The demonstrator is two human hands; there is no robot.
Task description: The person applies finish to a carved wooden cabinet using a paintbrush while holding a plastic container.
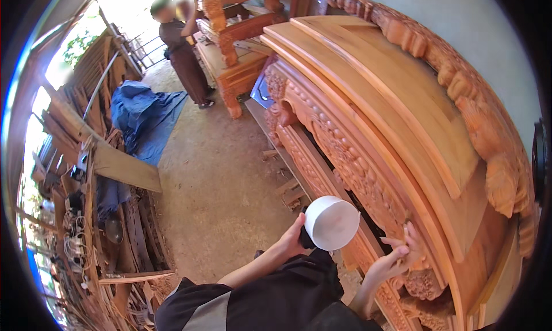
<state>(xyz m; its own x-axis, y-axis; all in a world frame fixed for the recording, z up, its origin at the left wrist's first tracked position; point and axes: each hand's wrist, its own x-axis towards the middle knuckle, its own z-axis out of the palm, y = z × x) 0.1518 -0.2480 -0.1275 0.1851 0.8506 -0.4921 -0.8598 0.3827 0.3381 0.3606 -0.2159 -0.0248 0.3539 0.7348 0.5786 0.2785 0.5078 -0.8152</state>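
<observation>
Wood scraps (125,166) stand at far left, a blue tarp (133,109) beside them. The left grip (292,242) clasps a white cup (332,223) at its dark end, near the carved panel (351,158). The right grip (397,258), fingers partly bent, is at that panel; whether it grasps anything, I cannot tell.

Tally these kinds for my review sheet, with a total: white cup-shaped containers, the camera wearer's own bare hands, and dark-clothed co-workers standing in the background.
White cup-shaped container, held by the wearer: 1
Wearer's bare hands, left hand and right hand: 2
Dark-clothed co-worker, standing in the background: 1
Total: 4
</observation>
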